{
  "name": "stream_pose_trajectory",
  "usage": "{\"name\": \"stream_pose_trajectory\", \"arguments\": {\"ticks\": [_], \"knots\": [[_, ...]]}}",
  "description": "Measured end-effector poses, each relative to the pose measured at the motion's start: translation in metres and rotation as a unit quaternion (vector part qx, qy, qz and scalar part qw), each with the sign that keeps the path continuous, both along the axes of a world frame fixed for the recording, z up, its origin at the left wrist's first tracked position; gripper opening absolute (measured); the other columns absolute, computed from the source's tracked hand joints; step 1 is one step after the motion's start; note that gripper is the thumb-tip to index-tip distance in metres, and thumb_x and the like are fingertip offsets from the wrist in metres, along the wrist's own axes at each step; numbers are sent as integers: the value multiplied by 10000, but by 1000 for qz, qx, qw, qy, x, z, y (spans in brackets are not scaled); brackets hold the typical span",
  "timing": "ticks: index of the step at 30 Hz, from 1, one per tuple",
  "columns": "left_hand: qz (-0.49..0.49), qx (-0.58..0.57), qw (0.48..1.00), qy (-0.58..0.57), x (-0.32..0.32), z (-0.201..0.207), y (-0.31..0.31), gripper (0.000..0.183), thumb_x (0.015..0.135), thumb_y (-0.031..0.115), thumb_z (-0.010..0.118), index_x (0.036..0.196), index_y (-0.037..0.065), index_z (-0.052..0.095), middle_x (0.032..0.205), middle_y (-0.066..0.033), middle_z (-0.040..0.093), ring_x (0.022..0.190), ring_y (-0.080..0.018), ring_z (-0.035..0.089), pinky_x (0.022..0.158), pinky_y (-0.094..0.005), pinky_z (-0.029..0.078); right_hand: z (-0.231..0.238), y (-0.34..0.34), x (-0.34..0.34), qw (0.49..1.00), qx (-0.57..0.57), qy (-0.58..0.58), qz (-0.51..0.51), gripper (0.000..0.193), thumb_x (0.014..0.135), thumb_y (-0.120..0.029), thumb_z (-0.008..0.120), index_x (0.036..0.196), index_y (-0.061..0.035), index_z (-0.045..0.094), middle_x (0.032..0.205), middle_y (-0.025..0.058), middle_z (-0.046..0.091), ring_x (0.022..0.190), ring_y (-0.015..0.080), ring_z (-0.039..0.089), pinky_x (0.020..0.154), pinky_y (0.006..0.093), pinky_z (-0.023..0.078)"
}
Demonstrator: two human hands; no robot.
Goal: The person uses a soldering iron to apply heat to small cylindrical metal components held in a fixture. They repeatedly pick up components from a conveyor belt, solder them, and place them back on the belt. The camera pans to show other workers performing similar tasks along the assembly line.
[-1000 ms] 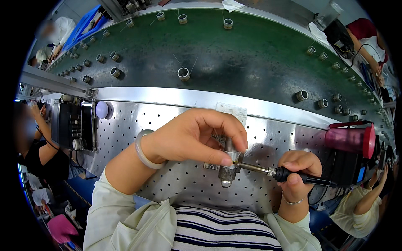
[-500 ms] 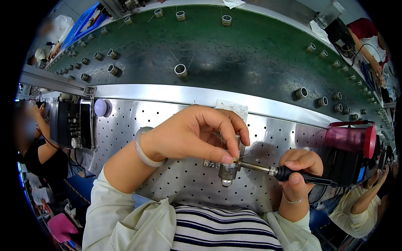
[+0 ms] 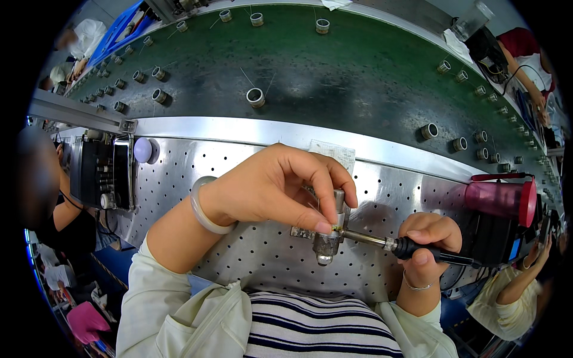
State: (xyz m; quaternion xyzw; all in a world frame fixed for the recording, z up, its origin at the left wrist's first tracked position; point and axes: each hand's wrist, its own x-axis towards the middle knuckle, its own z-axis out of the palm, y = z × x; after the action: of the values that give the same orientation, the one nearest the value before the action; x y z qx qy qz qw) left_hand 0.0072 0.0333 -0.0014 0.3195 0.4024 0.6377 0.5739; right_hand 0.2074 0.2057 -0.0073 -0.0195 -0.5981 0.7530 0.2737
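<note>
My left hand (image 3: pixel 271 188) is closed in a pinch, thumb and forefinger together at the top of a small metal holder (image 3: pixel 326 243) with a rounded lower end. Between the fingertips is a thin wire (image 3: pixel 314 206), beside a tiny yellowish-green bit (image 3: pixel 336 228); the exact grip is partly hidden. My right hand (image 3: pixel 431 238) is wrapped round the black handle of a soldering iron (image 3: pixel 373 238). Its metal tip points left and meets the holder's top edge beside my left fingertips. Just behind stands a grey metal post (image 3: pixel 339 200), partly covered by my fingers.
Under my hands lies a perforated metal worktop (image 3: pixel 256 256). Beyond it runs a dark green belt (image 3: pixel 334 65) with several metal rings (image 3: pixel 255 97) trailing fine wires. A black device (image 3: pixel 92 173) and a purple knob (image 3: pixel 143 150) stand left, a pink cup (image 3: pixel 498 200) right. Other people work on both sides.
My left fingers have lifted slightly, baring more of the metal post. The soldering iron stays almost in place at the holder. The person at the left has shifted.
</note>
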Motion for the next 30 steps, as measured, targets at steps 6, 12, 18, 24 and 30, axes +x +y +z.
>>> {"name": "stream_pose_trajectory", "arguments": {"ticks": [6, 12, 18, 24, 30], "knots": [[0, 24, 1000, 10, 0, -6, -1, 190, 621, -89, 753, 762, 26, 700, 1041, -193, 605, 985, -247, 574, 890, -331, 429, 3, 0, 0, 1000, -15, -4, 9, 255, 739, -101, 760, 846, 37, 574, 642, 98, 582, 528, 163, 533, 487, 259, 405], [0, 25, 1000, 12, 0, -5, -1, 200, 609, -88, 760, 756, 35, 704, 1044, -193, 606, 990, -249, 571, 894, -332, 427, 1, -1, -2, 1000, 5, 2, -10, 264, 738, -111, 765, 851, 33, 574, 633, 95, 579, 512, 165, 528, 479, 261, 402], [-9, 23, 1000, 10, -2, -6, 0, 196, 613, -93, 757, 751, 36, 705, 1051, -196, 605, 997, -253, 570, 898, -336, 428, 0, 1, -2, 1000, 9, 0, -2, 252, 738, -91, 756, 863, 34, 577, 626, 94, 575, 498, 164, 522, 471, 261, 398], [-42, 9, 999, -19, -6, -5, -1, 302, 694, -79, 711, 986, -13, 668, 1060, -202, 614, 995, -242, 592, 796, -276, 483, -2, 3, -2, 999, 36, 34, 16, 227, 740, -47, 730, 883, 40, 575, 609, 85, 559, 448, 156, 486, 425, 261, 368], [-43, -30, 998, -45, -3, -2, 3, 557, 762, -37, 678, 1278, -71, 469, 1020, -185, 640, 914, -167, 619, 659, -183, 491, -2, 3, -2, 996, 83, 43, 2, 210, 735, -47, 731, 857, 38, 583, 596, 84, 556, 437, 155, 480, 417, 270, 373]]}}
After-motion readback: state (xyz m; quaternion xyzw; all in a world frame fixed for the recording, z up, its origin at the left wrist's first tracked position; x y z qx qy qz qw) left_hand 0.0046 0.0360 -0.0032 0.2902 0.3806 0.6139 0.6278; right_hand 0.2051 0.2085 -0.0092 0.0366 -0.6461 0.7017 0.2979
